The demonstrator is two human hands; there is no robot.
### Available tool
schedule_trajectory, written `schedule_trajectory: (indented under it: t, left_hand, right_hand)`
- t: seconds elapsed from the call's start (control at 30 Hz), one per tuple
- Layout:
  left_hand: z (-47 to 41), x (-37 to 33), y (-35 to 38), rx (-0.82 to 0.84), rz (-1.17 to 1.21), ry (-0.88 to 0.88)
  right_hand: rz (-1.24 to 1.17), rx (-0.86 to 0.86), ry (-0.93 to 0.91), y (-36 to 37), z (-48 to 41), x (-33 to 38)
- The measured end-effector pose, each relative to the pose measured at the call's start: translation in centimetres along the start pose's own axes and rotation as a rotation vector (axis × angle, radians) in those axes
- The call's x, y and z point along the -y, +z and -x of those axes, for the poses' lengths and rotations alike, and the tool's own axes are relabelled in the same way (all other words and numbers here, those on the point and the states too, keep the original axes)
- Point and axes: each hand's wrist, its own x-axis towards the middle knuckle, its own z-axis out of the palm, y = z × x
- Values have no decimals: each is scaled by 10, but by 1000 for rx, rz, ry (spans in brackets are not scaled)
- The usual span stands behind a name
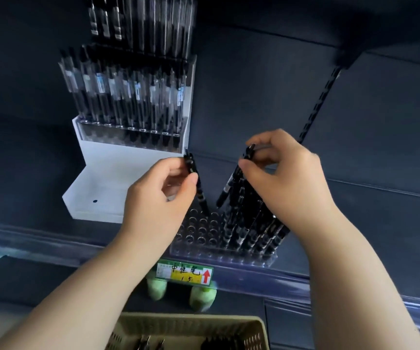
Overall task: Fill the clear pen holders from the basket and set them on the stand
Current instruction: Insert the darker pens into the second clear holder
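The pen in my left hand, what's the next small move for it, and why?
Probably lower the pen in your left hand tip-first into an empty hole of the clear pen holder: its tip is right at the open holes on the left, while the right rows are already filled.

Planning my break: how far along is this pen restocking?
Done: one filled clear pen holder sits on the white stand, upper step. In hand: left hand and right hand each pinch a black pen over the front clear holder, filled on its right. Left: its empty left holes, pens in the beige basket, placing it.
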Motion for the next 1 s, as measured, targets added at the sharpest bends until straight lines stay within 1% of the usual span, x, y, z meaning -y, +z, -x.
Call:
schedule_trajectory:
  t: [0.13, 0.3, 0.57, 0.77, 1.0]
  left_hand:
    - [-5, -1, -5, -41, 59, -59]
    - [-9, 0, -3, -29, 52, -97]
    - [-11, -1, -6, -20, 47, -112]
    - [-11, -1, -7, -12, 52, -124]
    - [-11, -2, -7, -15, 54, -123]
  right_hand:
    - [32, 42, 20, 6, -7, -3]
    - [98, 91, 29, 17, -13, -5]
    - [109, 65, 25, 18, -17, -6]
    - [194, 112, 44, 23, -18, -7]
    - [248, 102, 47, 24, -18, -10]
